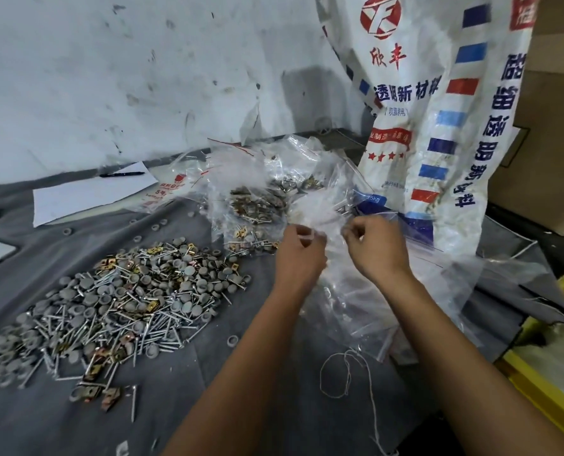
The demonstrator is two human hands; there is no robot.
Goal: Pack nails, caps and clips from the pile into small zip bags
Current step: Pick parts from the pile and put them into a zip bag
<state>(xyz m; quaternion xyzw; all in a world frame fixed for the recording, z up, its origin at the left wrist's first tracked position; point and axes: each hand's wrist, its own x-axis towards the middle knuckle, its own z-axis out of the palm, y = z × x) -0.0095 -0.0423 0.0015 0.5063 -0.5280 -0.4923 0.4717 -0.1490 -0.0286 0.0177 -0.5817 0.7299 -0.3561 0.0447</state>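
A wide pile of nails, grey caps and brass clips [116, 301] lies on the grey cloth at the left. Behind it sits a heap of filled small zip bags [257, 205]. My left hand [298, 255] and my right hand [376, 248] are raised side by side just right of the pile. Each pinches one side of a clear small zip bag [328, 236] held between them. The bag looks blurred, and I cannot tell what is inside it.
A tall white printed sack [438, 110] stands at the back right, with a clear plastic sheet [389, 307] spread below it. A sheet of paper [86, 195] with a black pen [122, 174] lies back left. A loose string [349, 373] lies near my forearms. A yellow edge [557, 383] runs along the right.
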